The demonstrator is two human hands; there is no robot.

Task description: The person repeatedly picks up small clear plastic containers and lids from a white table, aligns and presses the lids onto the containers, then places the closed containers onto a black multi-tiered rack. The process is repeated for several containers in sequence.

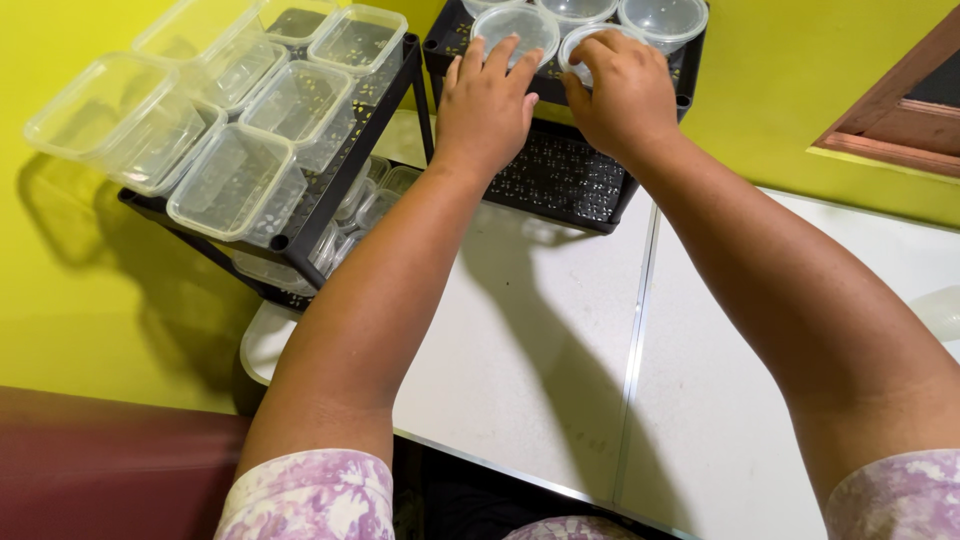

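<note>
Left hand [487,98] lies flat on a round tub [516,28] at 12 o'clock; right hand [622,92] curls around another tub [598,45]. Rack [560,180] front is bare.

clear glossy plastic tubs [236,180] on a matt black perforated rack [560,175].

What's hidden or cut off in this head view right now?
- Right hand: its fingertips curl over a round clear tub, so the grip and most of the tub are covered.
- Left hand lies on another round tub, hiding its near rim.
- Back row of round tubs: cut by the top edge.
- Lower shelf tubs: screened by the rectangular tubs above.
- White object: cut by the right edge.
</note>
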